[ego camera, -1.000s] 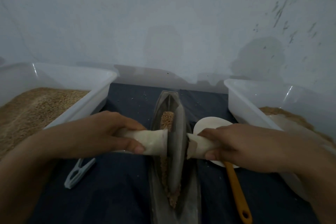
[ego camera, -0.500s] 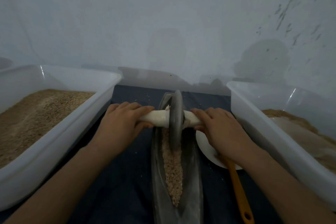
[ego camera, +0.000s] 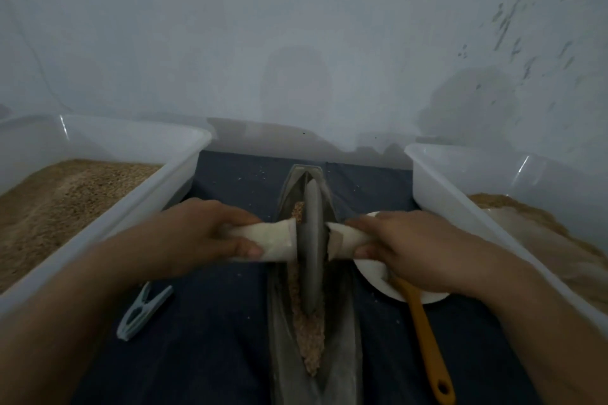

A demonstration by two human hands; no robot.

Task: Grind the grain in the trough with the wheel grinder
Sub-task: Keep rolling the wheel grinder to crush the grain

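grey wheel grinder (ego camera: pixel 311 240) between both hands

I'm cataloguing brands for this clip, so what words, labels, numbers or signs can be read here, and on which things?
None: no readable text in this view.
The left bin, right bin, trough, wheel grinder, clothespin and orange handle show no print or label; the wall bears only stains.

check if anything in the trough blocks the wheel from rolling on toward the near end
Nothing visible does. Ahead of the wheel the trough holds only grain; the clothespin and the orange-handled tool lie outside it.
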